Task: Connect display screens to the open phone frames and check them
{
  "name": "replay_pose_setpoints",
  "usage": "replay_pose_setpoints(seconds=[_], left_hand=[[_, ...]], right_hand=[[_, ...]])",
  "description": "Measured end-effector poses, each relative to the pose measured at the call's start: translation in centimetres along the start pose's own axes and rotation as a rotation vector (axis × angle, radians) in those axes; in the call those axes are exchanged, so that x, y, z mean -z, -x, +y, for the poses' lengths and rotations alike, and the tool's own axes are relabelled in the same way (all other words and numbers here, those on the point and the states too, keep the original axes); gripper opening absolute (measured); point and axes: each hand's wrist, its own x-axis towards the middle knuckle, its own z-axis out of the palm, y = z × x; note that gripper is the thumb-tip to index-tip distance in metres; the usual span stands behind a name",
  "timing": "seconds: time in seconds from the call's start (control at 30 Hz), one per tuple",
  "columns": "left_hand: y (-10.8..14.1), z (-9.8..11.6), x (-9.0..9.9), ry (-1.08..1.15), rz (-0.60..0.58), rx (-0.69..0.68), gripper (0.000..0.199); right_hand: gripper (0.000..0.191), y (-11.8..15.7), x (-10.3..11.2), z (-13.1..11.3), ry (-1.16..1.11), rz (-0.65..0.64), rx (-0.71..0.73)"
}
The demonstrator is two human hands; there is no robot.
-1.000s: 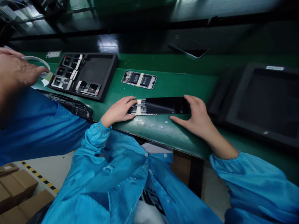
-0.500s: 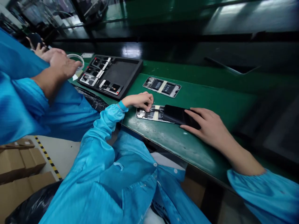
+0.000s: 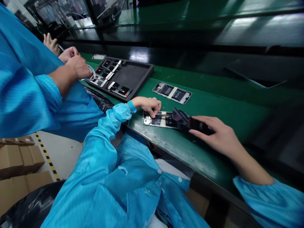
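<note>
An opened phone body (image 3: 147, 119) lies on the green bench near its front edge, a pale tape band across its inner parts. Over its left end my left hand (image 3: 152, 107) is closed in a pinch; what sits between the fingertips is hidden. A thin dark strip runs from near those fingers toward a glossy dark phone screen (image 3: 180, 117). My right hand (image 3: 213, 131) grips this screen by its right end, thumb and fingers on opposite edges, and holds it tilted above the phone's right end. The screen is partly blurred.
Behind lies a second opened phone (image 3: 172, 92) with a tape band. A black foam tray (image 3: 133, 74) holds several phone parts at the back left. On the left, a co-worker's hands (image 3: 79, 66) hold a white ring-shaped roll. Cardboard boxes (image 3: 16, 158) stand on the floor.
My right hand has lifted and tilted the screen and drawn it rightward, baring more of the phone. My left hand stays pinched over the phone's left end. The view has shifted slightly.
</note>
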Motion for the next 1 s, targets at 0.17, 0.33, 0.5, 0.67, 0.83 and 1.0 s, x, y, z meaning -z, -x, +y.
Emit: replay_pose_setpoints(seconds=[0.17, 0.33, 0.5, 0.67, 0.83, 1.0], left_hand=[[0.5, -0.4, 0.4, 0.019, -0.02, -0.025, 0.017], [3.3, 2.3, 0.2, 0.286, 0.307, -0.222, 0.069], [5.3, 6.7, -1.6, 0.528, 0.679, -0.243, 0.07], [7.0, 1.8, -1.9, 0.685, 1.117, -0.009, 0.069], [13.0, -7.4, -0.5, 0.721, 1.513, 0.641, 0.059], [17.6, -9.0, 0.9, 0.241, 1.163, 0.935, 0.059]], right_hand=[[0.056, -1.2, -0.4, -1.5, -0.055, -0.028, -0.087], [0.07, -2.3, 0.4, -4.0, -0.404, -0.16, -0.385], [0.08, -4.8, 0.1, -7.2, -0.917, -0.586, -0.605], [0.065, -7.3, -1.5, -8.2, -0.954, -0.418, -0.477], [0.063, -5.6, -0.2, -5.3, -0.708, -0.176, -0.415], [0.056, -0.4, 4.5, -3.4, -0.479, -0.016, -0.377]])
